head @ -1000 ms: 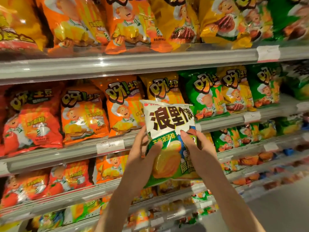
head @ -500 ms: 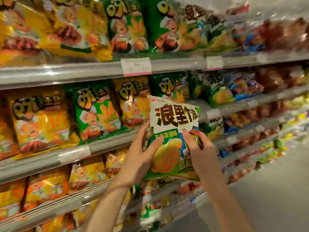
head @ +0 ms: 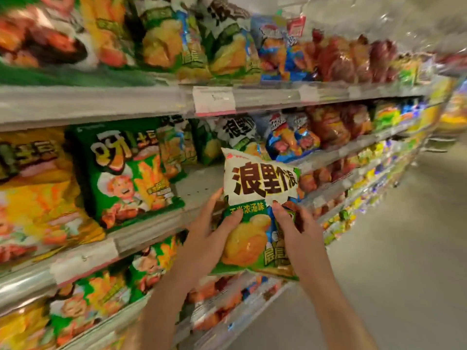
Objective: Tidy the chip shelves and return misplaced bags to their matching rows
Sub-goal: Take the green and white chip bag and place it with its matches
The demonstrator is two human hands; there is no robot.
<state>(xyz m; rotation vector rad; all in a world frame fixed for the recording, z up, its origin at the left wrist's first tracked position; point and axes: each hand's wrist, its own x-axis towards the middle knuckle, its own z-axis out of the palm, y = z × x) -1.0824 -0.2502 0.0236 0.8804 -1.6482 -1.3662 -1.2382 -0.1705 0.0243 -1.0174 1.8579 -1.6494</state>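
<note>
Centre of frame, slightly right: white-and-green chip bag [head: 257, 213] held upright in front of the shelves, top edge up, long axis near vertical with a slight lean to the right. Printed face toward the camera.

Left hand [head: 209, 238] grasping the bag's left edge, thumb across the green band on the front, fingers behind. Right hand [head: 298, 236] grasping the right edge, thumb on the front, just beside the lower corner. Both wrapped round it, neither clenched empty.

Matching bags [head: 237, 135] with the same white top and dark lettering sit on the middle shelf [head: 151, 223], just above and slightly left of the held bag; more of them on the upper shelf. Bare patch of shelf floor [head: 199, 183] lies directly up-left of the left hand, between the green bag [head: 131, 173] and the matching row.

Judgement: next move is forward and up-left into that gap; left hand is nearer. Picture is smeared, so shelf depth is hard to tell.
</note>
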